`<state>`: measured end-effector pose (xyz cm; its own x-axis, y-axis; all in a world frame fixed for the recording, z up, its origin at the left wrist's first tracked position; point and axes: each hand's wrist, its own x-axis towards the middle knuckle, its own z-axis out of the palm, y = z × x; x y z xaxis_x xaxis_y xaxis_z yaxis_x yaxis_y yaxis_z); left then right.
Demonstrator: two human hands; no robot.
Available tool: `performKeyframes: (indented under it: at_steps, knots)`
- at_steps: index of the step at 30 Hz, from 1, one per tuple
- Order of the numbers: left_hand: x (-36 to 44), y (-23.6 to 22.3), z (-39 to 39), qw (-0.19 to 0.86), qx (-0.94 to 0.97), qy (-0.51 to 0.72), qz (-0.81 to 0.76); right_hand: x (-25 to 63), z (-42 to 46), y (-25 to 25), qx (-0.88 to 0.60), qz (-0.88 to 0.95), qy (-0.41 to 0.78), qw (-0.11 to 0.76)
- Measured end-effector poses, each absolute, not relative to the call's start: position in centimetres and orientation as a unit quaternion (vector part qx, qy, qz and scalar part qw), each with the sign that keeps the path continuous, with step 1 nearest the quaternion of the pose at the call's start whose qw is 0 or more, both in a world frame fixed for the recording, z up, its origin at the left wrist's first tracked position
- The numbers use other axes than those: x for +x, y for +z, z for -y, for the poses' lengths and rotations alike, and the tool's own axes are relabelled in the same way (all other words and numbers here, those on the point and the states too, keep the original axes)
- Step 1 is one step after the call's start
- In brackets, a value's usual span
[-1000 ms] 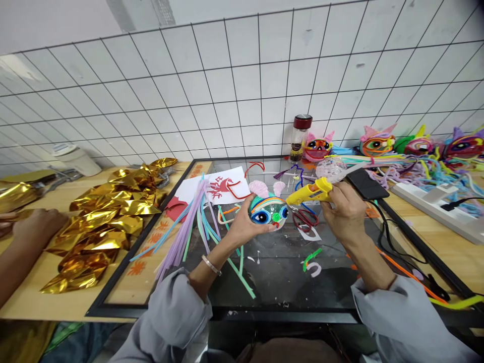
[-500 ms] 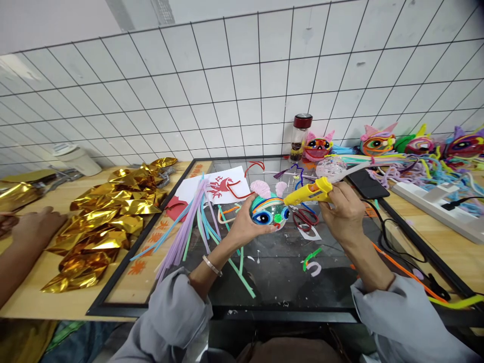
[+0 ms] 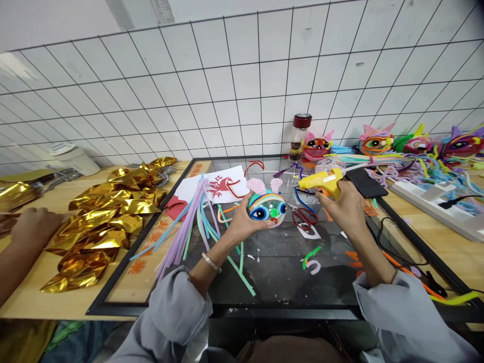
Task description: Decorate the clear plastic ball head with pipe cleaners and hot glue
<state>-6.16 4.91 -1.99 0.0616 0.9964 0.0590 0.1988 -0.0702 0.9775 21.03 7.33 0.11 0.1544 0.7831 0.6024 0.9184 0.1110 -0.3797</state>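
My left hand [image 3: 242, 222] is wrapped round a clear ball [image 3: 273, 203] made up as an animal head. It has blue eyes, a green nose, coloured strips across the top and pink fuzzy ears. In my right hand [image 3: 348, 209] is a yellow hot glue gun [image 3: 321, 181], its nozzle pointing left, apart from the ball and behind its right side. Red-handled scissors [image 3: 305, 218] lie between the two hands, next to a white paper scrap with a hole [image 3: 315, 233]. Green and lilac fuzzy pieces [image 3: 310, 262] rest on the dark glass surface.
To the left lie a bundle of pipe cleaners [image 3: 181, 234], a white sheet with a red figure [image 3: 212, 182] and crinkled gold foil [image 3: 109, 222]; another person's hand [image 3: 36, 227] is beside the foil. Rightward are a phone [image 3: 366, 182], a power strip [image 3: 434, 209] and several animal heads [image 3: 378, 141]. A bottle [image 3: 299, 136] stands behind.
The glue gun has drawn away from the ball, to the right and towards the back. My left hand and the ball have shifted slightly left.
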Motion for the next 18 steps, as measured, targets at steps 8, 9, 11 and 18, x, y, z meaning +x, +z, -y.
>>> performKeyframes:
  at_steps: [8, 9, 11, 18]
  knots:
    - [-7.4, -2.1, -5.8, 0.454, 0.489, 0.576, -0.472, 21.6, -8.0, -0.6, -0.771, 0.612, 0.008, 0.178]
    - [-7.5, -2.0, -5.9, 0.453, 0.480, 0.590, -0.464, 21.5, -7.9, -0.6, -0.771, 0.616, 0.017, 0.158]
    - [-7.7, -1.7, -6.0, 0.445, 0.469, 0.614, -0.454, 21.3, -7.9, -0.6, -0.771, 0.624, 0.028, 0.122]
    - [-8.7, -0.4, -6.5, 0.411, 0.457, 0.663, -0.426, 21.3, -8.0, -1.6, -0.762, 0.646, -0.005, 0.045]
